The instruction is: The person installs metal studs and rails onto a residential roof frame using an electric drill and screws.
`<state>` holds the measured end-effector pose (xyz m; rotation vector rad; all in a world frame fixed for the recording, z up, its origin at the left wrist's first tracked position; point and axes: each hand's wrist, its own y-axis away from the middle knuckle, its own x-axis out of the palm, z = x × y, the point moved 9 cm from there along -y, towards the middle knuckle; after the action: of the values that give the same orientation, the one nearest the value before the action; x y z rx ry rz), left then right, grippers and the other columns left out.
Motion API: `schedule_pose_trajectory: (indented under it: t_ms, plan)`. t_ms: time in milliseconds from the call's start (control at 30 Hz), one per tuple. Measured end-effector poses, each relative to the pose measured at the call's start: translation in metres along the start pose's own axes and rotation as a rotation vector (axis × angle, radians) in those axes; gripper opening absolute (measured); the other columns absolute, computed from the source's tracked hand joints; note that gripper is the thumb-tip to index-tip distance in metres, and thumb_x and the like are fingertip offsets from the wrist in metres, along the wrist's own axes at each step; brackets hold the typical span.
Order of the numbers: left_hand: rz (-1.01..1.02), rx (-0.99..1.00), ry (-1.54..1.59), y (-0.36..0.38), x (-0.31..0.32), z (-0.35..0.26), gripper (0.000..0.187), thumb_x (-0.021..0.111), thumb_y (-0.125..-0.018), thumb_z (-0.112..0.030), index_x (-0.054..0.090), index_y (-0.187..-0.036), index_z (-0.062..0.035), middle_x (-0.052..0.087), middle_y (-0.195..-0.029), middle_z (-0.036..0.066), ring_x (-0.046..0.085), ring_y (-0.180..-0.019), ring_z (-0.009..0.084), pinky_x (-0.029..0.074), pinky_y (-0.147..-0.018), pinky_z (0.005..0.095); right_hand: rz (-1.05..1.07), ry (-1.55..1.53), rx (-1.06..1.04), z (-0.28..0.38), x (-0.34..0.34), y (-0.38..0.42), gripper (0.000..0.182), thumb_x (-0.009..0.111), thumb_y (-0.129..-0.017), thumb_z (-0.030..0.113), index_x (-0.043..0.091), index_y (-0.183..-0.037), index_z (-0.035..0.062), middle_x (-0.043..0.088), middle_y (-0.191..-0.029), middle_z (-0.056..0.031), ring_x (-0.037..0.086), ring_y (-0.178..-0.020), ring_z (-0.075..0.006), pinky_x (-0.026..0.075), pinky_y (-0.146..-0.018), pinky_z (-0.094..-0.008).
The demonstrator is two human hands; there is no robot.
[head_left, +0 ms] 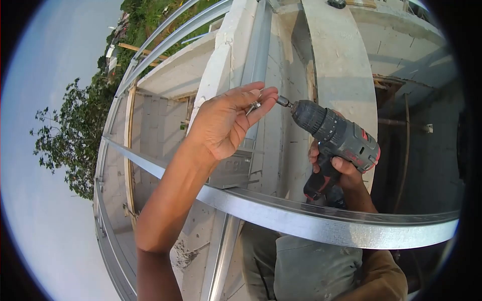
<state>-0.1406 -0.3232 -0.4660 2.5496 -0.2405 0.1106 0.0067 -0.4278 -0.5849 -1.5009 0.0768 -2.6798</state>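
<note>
My left hand (221,123) is raised in front of me, its fingers curled around a few small metal screws (255,106). Some of the screws show between the thumb and fingertips. A dark cordless drill (341,133) with red accents is in my right hand (349,173), which wraps round its handle. The drill points left, and its silver socket bit (284,101) comes right beside my left fingertips. Below both hands, a long galvanized steel channel (281,215) crosses in front of my lap.
A metal bracket (231,168) stands by the channel under my left wrist. Pale block walls (216,70) and a broad concrete ledge (344,65) lie ahead. More metal rails (175,35) curve at upper left. A shadowed drop (427,150) is at right, and a tree (73,135) stands outside.
</note>
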Motion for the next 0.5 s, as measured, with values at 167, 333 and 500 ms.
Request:
schedule_pose_trajectory:
  t_ms: [167, 333, 500]
  plan:
    - [0.086, -0.051, -0.107, 0.001, -0.018, -0.022, 0.037, 0.054, -0.094, 0.003, 0.045, -0.128, 0.0149, 0.058, -0.122, 0.024, 0.062, -0.111, 0.0270, 0.055, -0.098, 0.0300, -0.014, 0.053, -0.002, 0.006, 0.015, 0.003, 0.090, 0.069, -0.079, 0.027, 0.020, -0.151, 0.0029, 0.061, -0.097, -0.0147, 0.062, -0.084, -0.0216, 0.053, -0.065, -0.0316]
    - [-0.024, 0.153, -0.308, 0.006, -0.019, -0.047, 0.036, 0.054, -0.096, -0.001, 0.046, -0.128, 0.0141, 0.059, -0.122, 0.022, 0.063, -0.109, 0.0267, 0.057, -0.095, 0.0297, 0.093, 0.046, -0.087, 0.006, 0.016, 0.008, 0.073, 0.063, -0.084, 0.017, 0.029, -0.147, 0.0032, 0.064, -0.098, -0.0134, 0.063, -0.087, -0.0191, 0.054, -0.066, -0.0310]
    - [0.060, -0.033, -0.215, -0.008, -0.006, -0.030, 0.039, 0.054, -0.094, 0.002, 0.045, -0.130, 0.0148, 0.059, -0.124, 0.022, 0.062, -0.113, 0.0294, 0.055, -0.098, 0.0355, 0.072, 0.085, -0.220, 0.014, 0.008, 0.019, 0.053, 0.063, -0.087, 0.008, 0.046, -0.137, 0.0012, 0.068, -0.092, -0.0112, 0.066, -0.082, -0.0168, 0.055, -0.063, -0.0291]
